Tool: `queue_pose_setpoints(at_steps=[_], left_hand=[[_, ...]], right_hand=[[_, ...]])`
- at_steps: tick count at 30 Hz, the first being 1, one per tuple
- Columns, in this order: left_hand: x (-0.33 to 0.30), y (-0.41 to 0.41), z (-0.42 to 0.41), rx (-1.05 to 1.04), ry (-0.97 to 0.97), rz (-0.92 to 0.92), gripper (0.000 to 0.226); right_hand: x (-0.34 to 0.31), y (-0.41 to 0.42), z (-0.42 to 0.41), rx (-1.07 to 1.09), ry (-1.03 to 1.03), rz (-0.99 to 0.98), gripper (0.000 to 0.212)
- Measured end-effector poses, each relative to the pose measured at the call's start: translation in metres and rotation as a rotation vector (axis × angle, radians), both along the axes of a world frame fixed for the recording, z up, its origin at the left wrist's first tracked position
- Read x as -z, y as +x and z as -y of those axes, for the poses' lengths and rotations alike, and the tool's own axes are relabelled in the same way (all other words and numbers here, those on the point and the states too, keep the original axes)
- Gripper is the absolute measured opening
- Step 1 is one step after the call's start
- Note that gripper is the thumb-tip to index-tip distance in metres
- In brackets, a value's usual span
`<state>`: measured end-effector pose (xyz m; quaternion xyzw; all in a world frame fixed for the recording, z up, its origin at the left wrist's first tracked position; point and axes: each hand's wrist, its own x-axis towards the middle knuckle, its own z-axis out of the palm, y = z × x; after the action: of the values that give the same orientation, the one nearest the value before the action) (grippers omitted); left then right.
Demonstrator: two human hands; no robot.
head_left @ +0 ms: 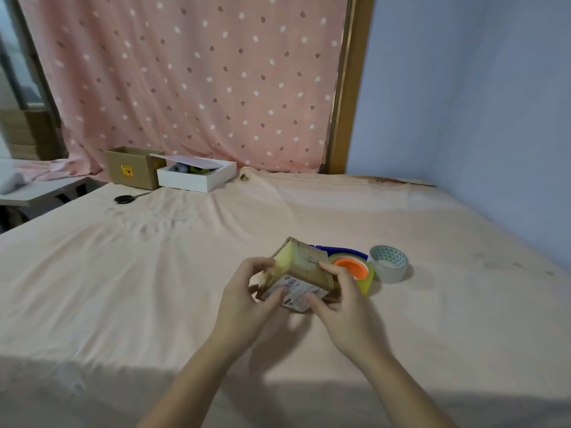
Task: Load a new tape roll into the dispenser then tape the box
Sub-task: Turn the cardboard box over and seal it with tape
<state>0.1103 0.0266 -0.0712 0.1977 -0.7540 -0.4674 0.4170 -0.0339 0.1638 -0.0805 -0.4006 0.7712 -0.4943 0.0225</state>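
Centrally, both hands' fingers [327, 268] grasping small box [304, 273], dispenser [355, 268] just behind, bedsheet [154, 273] open leftward

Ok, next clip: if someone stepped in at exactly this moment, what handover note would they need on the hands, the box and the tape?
Left hand: gripping the left side of the small cardboard box, held tilted just above the bed sheet.
Right hand: gripping the box's right side, thumb on the label face.
Tape dispenser, blue with an orange hub and a roll on it, lies on the sheet right behind the box.
A separate clear tape roll lies just right of the dispenser.
Done: a roll appears loaded; the box already carries tape.
Left: whether more taping is needed cannot be told; check the seams.
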Motion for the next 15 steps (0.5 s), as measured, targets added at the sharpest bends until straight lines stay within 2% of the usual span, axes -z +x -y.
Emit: queue_pose_setpoints(at_steps=[3, 6, 8, 10, 12, 15], left_hand=[[-0.001, 0.002, -0.002, 0.038, 0.013, 0.086, 0.047], [0.006, 0.005, 0.001, 0.131, 0.070, 0.172, 0.045], [0.009, 0.005, 0.007, 0.152, 0.089, 0.211, 0.045], [0.010, 0.005, 0.013, 0.188, 0.079, 0.258, 0.050], [0.008, 0.004, 0.017, 0.224, 0.043, 0.298, 0.061], [-0.002, -0.002, 0.013, 0.237, -0.002, 0.187, 0.054]], right_hand=[[-0.001, 0.000, -0.007, -0.034, -0.108, -0.048, 0.060], [-0.006, -0.003, -0.021, -0.080, 0.028, -0.134, 0.062], [-0.007, -0.009, -0.029, -0.138, 0.129, -0.159, 0.071], [-0.007, -0.020, -0.034, -0.155, 0.099, -0.056, 0.081], [-0.010, -0.032, -0.035, -0.148, -0.018, 0.096, 0.080], [-0.014, -0.037, -0.032, -0.255, -0.024, 0.219, 0.059]])
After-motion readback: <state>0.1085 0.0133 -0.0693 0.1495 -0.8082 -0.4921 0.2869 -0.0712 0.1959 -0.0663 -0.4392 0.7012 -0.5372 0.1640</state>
